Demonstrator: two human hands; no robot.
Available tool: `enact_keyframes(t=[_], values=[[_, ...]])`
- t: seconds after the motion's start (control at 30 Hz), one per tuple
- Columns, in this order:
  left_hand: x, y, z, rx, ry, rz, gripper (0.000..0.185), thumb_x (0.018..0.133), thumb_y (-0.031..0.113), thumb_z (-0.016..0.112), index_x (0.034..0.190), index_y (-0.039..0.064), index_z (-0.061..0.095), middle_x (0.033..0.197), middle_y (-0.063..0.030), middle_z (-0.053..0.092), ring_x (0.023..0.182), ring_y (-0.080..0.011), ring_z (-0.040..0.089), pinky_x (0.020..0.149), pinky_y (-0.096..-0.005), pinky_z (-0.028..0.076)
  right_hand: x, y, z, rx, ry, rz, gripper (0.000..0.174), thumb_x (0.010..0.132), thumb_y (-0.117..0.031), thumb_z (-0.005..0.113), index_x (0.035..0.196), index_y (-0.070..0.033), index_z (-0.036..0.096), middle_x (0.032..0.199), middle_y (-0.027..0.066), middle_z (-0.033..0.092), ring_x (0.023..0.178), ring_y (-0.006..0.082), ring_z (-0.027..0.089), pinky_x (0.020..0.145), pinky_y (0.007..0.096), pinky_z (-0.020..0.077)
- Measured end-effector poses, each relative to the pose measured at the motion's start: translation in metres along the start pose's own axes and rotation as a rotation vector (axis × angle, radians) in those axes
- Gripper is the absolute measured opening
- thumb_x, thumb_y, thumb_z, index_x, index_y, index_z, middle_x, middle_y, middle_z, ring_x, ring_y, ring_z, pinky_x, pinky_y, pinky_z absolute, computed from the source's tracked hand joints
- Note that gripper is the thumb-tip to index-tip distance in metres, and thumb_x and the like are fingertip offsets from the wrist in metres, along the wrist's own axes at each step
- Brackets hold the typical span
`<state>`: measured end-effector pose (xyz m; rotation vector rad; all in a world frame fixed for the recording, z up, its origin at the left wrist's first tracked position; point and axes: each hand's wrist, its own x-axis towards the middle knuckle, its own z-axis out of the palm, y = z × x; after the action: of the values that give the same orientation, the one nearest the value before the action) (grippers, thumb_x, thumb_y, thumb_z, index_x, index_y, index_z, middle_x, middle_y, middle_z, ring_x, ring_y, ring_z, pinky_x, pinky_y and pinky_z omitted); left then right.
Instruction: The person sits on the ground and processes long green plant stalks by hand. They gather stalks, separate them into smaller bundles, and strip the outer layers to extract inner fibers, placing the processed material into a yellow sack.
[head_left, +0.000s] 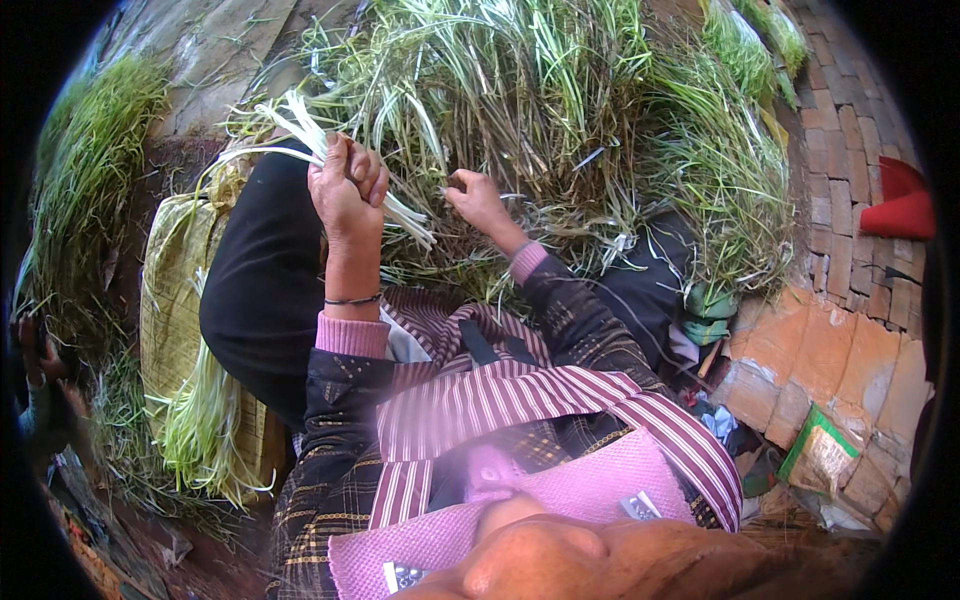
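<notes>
My left hand (349, 176) is closed around a small bunch of pale, leek-like stalks (409, 219). White ends stick out on both sides of the fist, above my left knee. Lower and to the right, my right hand (484, 208) has its fingers bent together at the near edge of a large heap of green stalks (517, 112). Whether a thin piece sits between those fingertips is too small to tell. Beside my left leg, a bunch of cleaned, pale green stalks (202, 424) lies on a yellow woven sack (176, 262).
More long green stalks (97, 142) are piled at the left. Another person's hand (49, 360) shows at the left rim. Green bundles (739, 52) lie at the upper right. Brick paving (844, 165) at the right holds a red object (900, 202) and a green-edged bag (821, 450).
</notes>
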<state>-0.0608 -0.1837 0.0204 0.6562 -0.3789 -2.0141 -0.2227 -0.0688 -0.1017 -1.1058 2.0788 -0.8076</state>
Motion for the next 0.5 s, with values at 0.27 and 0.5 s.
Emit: enact_keyframes(t=[0.27,0.5], values=[[-0.004,-0.019,0.01,0.316,0.037,-0.146,0.016,0.088,0.007,0.058,0.096,-0.002,0.048,0.074,-0.0173,0.064,0.035,-0.003,0.032,0.029,-0.019,0.024,-0.095,-0.087,-0.077,0.523,-0.128,-0.078,0.012,0.079,-0.006,0.063,0.088,0.0,0.059,0.075,-0.0005,0.058,0.068,0.0046,0.051,0.061,0.0229,0.0446],[-0.017,-0.027,0.02,0.362,-0.217,-0.382,0.026,0.075,-0.001,0.057,0.1,-0.001,0.049,0.077,-0.0157,0.066,0.035,-0.0014,0.034,0.03,-0.0168,0.024,-0.086,-0.092,-0.073,0.268,-0.08,-0.11,0.011,0.08,-0.002,0.063,0.09,0.001,0.059,0.078,0.0018,0.061,0.071,0.0068,0.057,0.063,0.023,0.0477]])
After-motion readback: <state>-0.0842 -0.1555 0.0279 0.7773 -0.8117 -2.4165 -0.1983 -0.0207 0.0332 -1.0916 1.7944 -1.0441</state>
